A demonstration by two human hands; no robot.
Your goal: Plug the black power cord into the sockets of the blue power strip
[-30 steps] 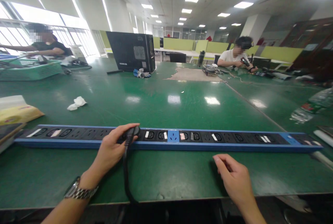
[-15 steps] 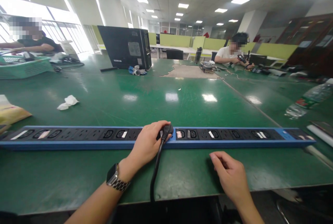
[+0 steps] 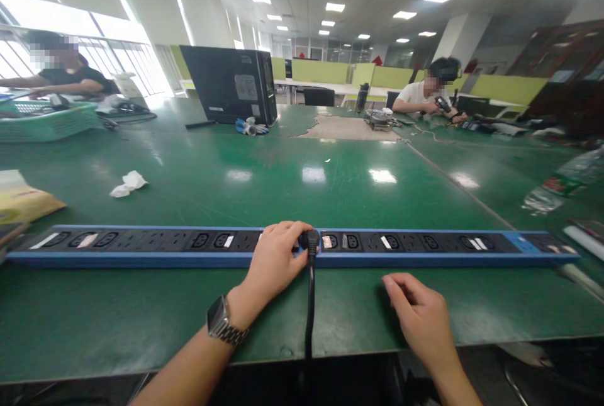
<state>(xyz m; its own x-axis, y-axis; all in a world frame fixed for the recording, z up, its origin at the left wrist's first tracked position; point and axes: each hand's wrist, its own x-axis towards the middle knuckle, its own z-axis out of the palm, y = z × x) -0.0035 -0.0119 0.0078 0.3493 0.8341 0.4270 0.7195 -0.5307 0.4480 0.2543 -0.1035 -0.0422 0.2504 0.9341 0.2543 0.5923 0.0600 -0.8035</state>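
Observation:
A long blue power strip [image 3: 283, 259] with black sockets lies across the green table in front of me. My left hand [image 3: 277, 258], with a watch on its wrist, grips a black power plug [image 3: 310, 240] at the middle of the strip. From the plug a thick black cord [image 3: 309, 311] hangs down over the table's front edge. Whether the plug's pins sit in a socket is hidden. My right hand [image 3: 418, 308] rests at the near side of the strip with its fingers curled, apart from it; what they hold, if anything, cannot be made out.
A black computer case [image 3: 229, 85] stands at the back, blue-and-white gloves [image 3: 251, 126] beside it. Crumpled tissue [image 3: 129, 184], a yellow packet [image 3: 31, 198] and a green basket [image 3: 51, 124] are on the left. A plastic bottle [image 3: 566, 180] lies right. Two people sit across the table.
The plug in my left hand has turned a little, and its cord now hangs straight down instead of slanting left. My right hand has hardly moved.

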